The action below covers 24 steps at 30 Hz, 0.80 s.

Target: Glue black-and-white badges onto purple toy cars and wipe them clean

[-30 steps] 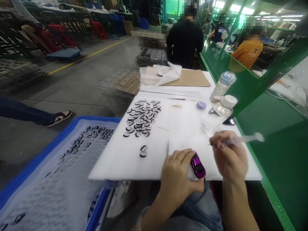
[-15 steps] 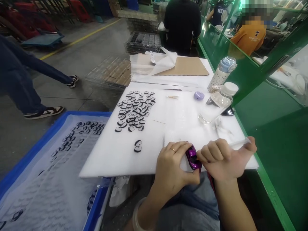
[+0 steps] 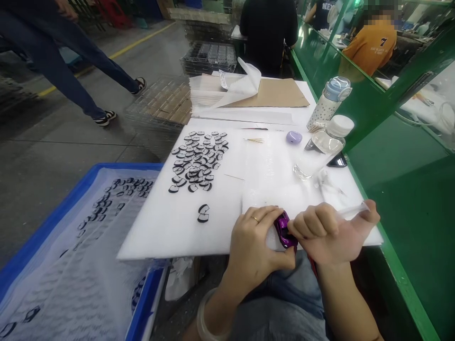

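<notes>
Left hand: the left hand [image 3: 253, 241] grips the purple toy car [image 3: 284, 230], with its fingers curved over the car and a ring on one finger.

Right hand: the right hand [image 3: 329, 232] is clenched, its fingers curled against the car's side and a translucent plastic stick [image 3: 351, 211] held along the thumb.

Car: between the hands, at the near edge of the white foam board [image 3: 152, 237].

Board: black-and-white curved pieces [image 3: 194, 163] lie in a loose cluster, with a separate pair of pieces [image 3: 203, 214] nearer the hands.

Desk: beyond the board are a clear glass bottle [image 3: 318, 151], a spotted water bottle [image 3: 329, 102], a lilac case [image 3: 294, 137] and a cardboard sheet [image 3: 280, 92] under white tissue [image 3: 241, 83].

Left of board: a blue tray [image 3: 88, 175] holds a white sheet with more pieces [image 3: 117, 203].

Nearby: a person in black [image 3: 268, 33] sits ahead; another in an orange shirt [image 3: 371, 45] sits beyond the green partition [image 3: 391, 128].
</notes>
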### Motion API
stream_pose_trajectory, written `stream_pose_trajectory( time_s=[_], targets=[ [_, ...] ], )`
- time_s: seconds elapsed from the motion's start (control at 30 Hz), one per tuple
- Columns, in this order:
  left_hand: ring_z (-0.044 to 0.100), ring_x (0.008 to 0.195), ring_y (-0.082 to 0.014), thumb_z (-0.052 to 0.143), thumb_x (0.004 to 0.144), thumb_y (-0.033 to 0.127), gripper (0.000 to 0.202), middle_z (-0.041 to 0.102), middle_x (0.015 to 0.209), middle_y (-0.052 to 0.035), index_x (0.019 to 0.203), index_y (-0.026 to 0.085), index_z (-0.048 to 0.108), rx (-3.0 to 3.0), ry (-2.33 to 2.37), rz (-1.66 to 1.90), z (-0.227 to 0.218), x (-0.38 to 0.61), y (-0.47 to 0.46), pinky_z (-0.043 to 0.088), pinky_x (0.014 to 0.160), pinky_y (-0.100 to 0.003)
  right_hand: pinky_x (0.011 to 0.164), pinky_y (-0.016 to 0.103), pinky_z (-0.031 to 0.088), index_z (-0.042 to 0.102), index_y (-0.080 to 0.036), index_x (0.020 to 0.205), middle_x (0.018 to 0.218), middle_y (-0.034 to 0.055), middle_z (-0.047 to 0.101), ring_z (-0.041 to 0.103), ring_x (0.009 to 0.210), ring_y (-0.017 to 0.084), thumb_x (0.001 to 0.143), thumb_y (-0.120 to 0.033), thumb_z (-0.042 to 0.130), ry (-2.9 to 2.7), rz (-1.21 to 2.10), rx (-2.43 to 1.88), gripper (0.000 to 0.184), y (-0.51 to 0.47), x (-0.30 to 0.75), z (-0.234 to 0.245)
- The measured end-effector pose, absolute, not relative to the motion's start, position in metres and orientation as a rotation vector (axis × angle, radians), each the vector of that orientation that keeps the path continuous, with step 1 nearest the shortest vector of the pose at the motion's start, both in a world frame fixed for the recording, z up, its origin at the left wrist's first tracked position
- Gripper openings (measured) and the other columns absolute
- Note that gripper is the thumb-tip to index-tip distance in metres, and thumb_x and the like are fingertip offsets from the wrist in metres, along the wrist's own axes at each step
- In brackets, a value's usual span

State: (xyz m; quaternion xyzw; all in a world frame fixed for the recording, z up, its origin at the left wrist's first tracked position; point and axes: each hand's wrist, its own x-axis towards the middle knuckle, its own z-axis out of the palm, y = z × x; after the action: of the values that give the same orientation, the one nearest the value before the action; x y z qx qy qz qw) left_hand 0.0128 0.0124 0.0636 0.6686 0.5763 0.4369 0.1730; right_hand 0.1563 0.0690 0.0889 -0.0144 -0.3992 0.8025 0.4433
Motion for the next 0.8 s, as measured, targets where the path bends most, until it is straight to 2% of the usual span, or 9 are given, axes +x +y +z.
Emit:
stream_pose_trajectory(
  time_s=[0.37,0.5,0.6,0.7,0.8],
  targets=[
    [0.067,0.095,-0.0307,0.067,0.056,0.022,0.054,0.074,0.109,-0.0081,0.11,0.017,0.069,1.897,1.637,1.245,0.063,0.013,0.012,0.057,0.082,-0.051,0.05,0.032,0.022,0.029,-0.021,0.055,0.046,-0.0042,0.014,0.019,0.044,0.012,0.081,-0.079,0.028,-1.144,1.768,-0.195,0.064,0.06,0.151,0.094],
    [0.067,0.095,-0.0307,0.068,0.055,0.022,0.054,0.074,0.109,-0.0082,0.109,0.016,0.07,1.892,1.64,1.252,0.062,0.014,0.012,0.056,0.083,-0.051,0.05,0.032,0.02,0.027,-0.022,0.054,0.044,-0.0044,0.014,0.016,0.043,0.012,0.079,-0.08,0.032,-1.17,1.667,-0.216,0.064,0.053,0.15,0.091],
    [0.067,0.096,-0.0306,0.069,0.055,0.023,0.055,0.074,0.108,-0.0087,0.109,0.015,0.07,1.888,1.642,1.256,0.062,0.014,0.013,0.056,0.083,-0.051,0.051,0.032,0.019,0.026,-0.021,0.055,0.044,-0.0044,0.014,0.014,0.043,0.012,0.08,-0.082,0.028,-1.198,1.62,-0.234,0.065,0.05,0.152,0.091],
    [0.067,0.096,-0.0306,0.069,0.055,0.023,0.055,0.074,0.109,-0.009,0.109,0.014,0.07,1.889,1.645,1.258,0.062,0.014,0.013,0.056,0.082,-0.05,0.052,0.032,0.021,0.028,-0.021,0.056,0.046,-0.0039,0.016,0.017,0.044,0.012,0.082,-0.078,0.028,-1.23,1.616,-0.242,0.063,0.05,0.153,0.096],
    [0.067,0.095,-0.0305,0.069,0.056,0.023,0.054,0.075,0.108,-0.0088,0.109,0.014,0.07,1.893,1.649,1.258,0.062,0.014,0.012,0.055,0.081,-0.05,0.053,0.033,0.023,0.028,-0.021,0.056,0.046,-0.0037,0.017,0.019,0.045,0.012,0.082,-0.074,0.035,-1.29,1.632,-0.249,0.059,0.05,0.154,0.102]
  ],
)
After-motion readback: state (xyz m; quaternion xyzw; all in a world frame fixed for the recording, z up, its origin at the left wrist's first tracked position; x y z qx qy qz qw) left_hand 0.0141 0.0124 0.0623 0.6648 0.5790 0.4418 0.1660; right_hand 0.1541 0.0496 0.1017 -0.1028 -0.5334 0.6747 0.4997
